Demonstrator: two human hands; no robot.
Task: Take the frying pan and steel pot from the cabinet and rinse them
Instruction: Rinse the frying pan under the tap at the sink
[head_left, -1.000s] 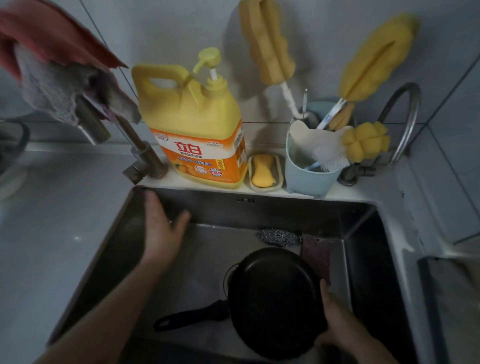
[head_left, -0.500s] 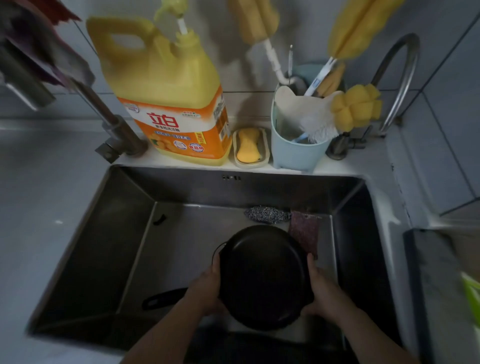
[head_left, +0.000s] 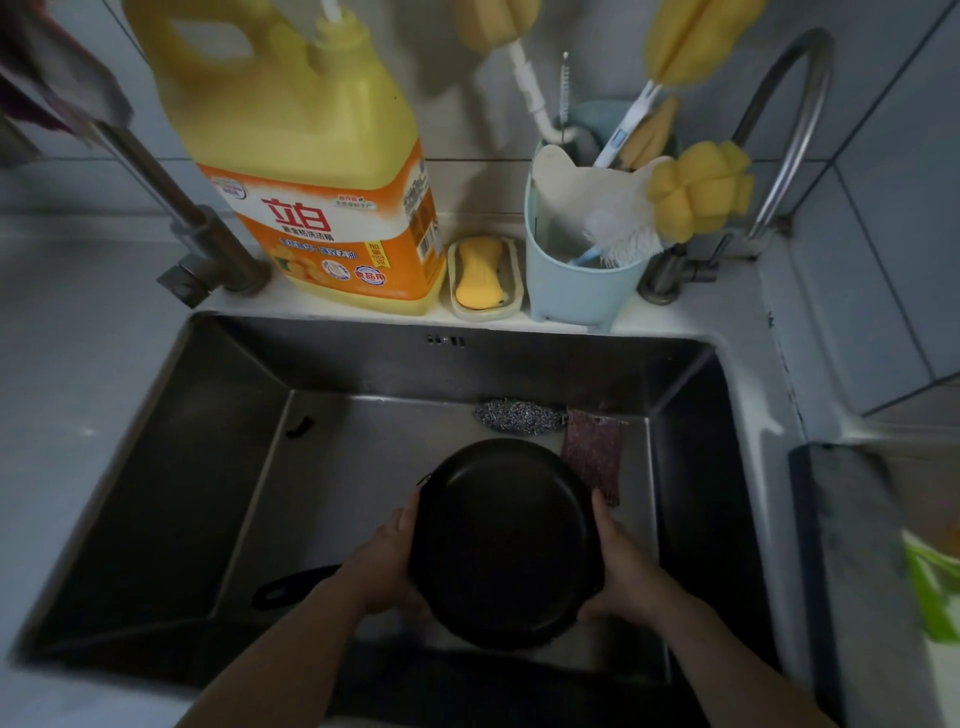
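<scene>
A: In the sink (head_left: 156, 467), the frying pan (head_left: 506, 543) is gripped at its rim by the left hand (head_left: 382, 569) and right hand (head_left: 623, 577), fingers curled.

B: It looks heavy and stiff. The long handle (head_left: 291, 587) could be held instead.

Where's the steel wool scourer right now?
In the head view the steel wool scourer lies on the sink floor against the back wall, just beyond the frying pan and left of the dark red cloth.
</scene>
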